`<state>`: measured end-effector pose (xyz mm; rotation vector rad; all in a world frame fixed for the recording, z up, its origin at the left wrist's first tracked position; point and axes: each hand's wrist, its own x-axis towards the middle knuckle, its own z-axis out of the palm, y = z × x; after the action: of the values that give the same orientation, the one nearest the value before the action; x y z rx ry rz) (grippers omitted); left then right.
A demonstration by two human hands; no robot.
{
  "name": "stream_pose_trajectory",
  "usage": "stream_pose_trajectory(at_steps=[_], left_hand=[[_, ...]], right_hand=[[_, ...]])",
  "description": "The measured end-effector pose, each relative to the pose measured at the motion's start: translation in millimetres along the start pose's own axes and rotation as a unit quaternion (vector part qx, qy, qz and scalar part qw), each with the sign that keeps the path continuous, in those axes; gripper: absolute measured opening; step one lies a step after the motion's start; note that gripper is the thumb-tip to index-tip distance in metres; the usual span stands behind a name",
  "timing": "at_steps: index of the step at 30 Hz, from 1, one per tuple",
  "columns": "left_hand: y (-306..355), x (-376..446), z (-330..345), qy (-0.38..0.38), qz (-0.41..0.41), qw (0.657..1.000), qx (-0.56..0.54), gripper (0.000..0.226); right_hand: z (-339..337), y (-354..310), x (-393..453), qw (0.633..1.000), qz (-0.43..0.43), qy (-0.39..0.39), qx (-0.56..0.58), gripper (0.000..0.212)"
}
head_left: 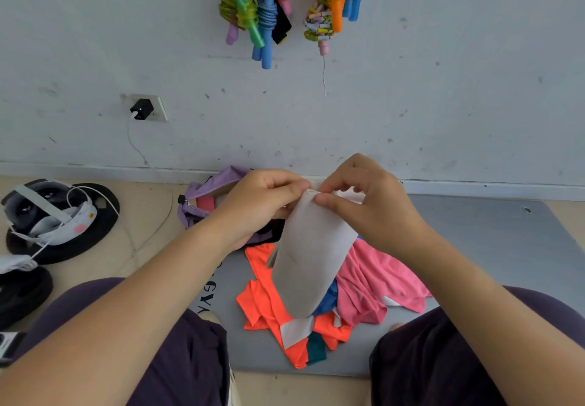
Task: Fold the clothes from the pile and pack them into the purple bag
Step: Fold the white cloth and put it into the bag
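Note:
A light grey garment [308, 256] hangs in the air, pinched at its top edge by my left hand [262, 199] and my right hand [364, 196], which meet close together. Below it on the grey mat [490, 247] lies the pile: an orange shirt [266, 298], a pink garment [376, 282], a blue piece [327, 301] and a dark green piece [316, 347]. The purple bag [202, 190] sits open by the wall behind my left hand, partly hidden by it, with something pink inside.
A headset [47, 212] with cables rests on a black weight plate [104, 215] at the left. A charger [141, 109] is plugged into the wall socket. Coloured skipping ropes [256, 9] hang on the wall. My knees flank the pile.

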<state>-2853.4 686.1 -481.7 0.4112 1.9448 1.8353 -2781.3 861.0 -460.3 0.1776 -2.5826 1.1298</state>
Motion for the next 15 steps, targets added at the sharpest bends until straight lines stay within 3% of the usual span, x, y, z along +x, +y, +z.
stream_pose_trajectory(at_steps=[3,7,10,13,15], left_hand=[[4.0,-1.4,0.2,-0.022,-0.022,0.999,-0.037,0.022],[7.2,-7.3,1.8,-0.054,0.026,0.998,0.02,0.028],[5.3,-7.7,1.9,-0.041,0.052,0.998,0.025,0.025],[5.1,-6.1,-4.7,-0.046,0.051,0.998,0.0,0.021],[6.5,-4.5,-13.9,-0.041,0.046,0.998,-0.02,0.019]], right_hand=[[0.3,-1.8,-1.0,1.0,-0.012,0.014,0.0,0.004],[-1.6,-3.0,-0.5,0.999,0.0,0.048,0.014,0.008],[-7.8,0.0,1.0,1.0,0.011,-0.004,-0.003,0.014],[-22.9,11.3,4.0,0.992,0.029,-0.058,-0.104,0.036],[-34.5,20.0,5.9,0.98,0.071,-0.091,-0.164,0.036]])
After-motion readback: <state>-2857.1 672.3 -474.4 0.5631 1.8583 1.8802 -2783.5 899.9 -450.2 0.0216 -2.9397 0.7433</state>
